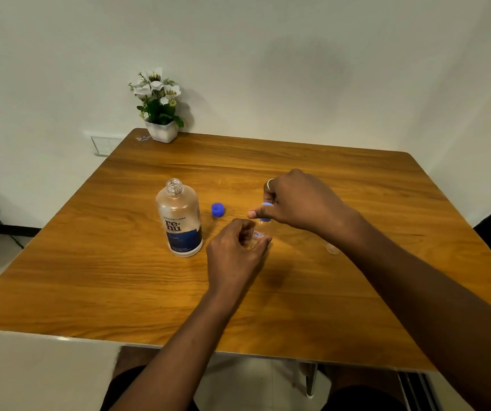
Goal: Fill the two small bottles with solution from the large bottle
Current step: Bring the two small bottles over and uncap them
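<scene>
The large clear bottle with a blue label stands uncapped on the wooden table, left of centre. Its blue cap lies just to its right. My left hand grips the body of a small clear bottle standing upright at the table's middle. My right hand pinches that bottle's light-blue cap from above. A second small clear bottle shows only partly behind my right forearm.
A white pot of white flowers stands at the table's far left corner, with a small wrapper beside it. A wall socket sits behind the left edge. A pale surface overlaps the near left corner.
</scene>
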